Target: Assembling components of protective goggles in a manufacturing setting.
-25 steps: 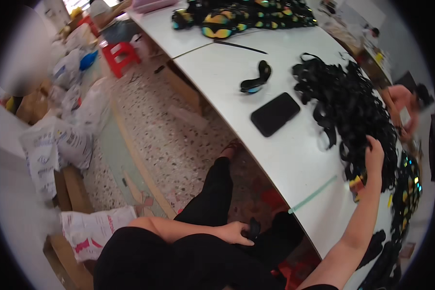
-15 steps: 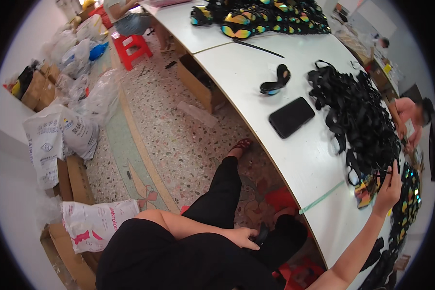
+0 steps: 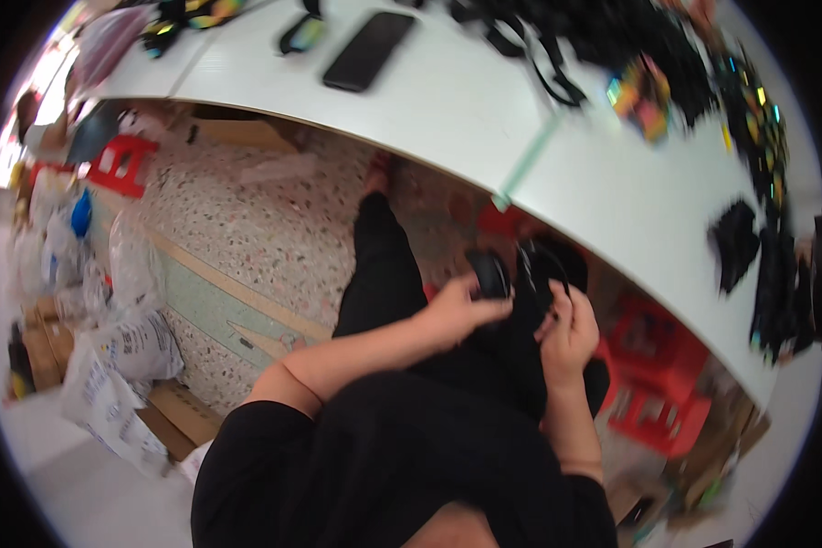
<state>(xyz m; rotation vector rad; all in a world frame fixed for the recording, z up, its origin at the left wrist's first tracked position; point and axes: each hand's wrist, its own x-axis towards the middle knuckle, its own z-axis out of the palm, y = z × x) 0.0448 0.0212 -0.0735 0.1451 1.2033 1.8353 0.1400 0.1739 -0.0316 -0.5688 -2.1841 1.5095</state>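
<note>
Over my lap, my left hand (image 3: 461, 310) is closed on a dark, curved pair of goggles (image 3: 491, 274), blurred in part. My right hand (image 3: 568, 333) faces it on the right, its fingers pinching a thin black strap (image 3: 562, 263) that loops up in front of my knee. The two hands are a short way apart. I cannot tell whether the strap is joined to the goggles. On the white table (image 3: 429, 110) beyond lies a pile of black straps (image 3: 603, 32). Beside it is a shiny multicoloured piece (image 3: 644, 96).
A black phone (image 3: 370, 50) and single goggles with a mirrored lens (image 3: 301, 36) lie on the table. A green strip (image 3: 527, 160) reaches the table's near edge. Red stools (image 3: 658, 425) stand under the table at right. Plastic sacks (image 3: 123, 352) and cartons are on the left.
My right hand has left the strap pile on the table and come back over my lap with a strap. My left hand has lifted the goggles toward it. The view has turned.
</note>
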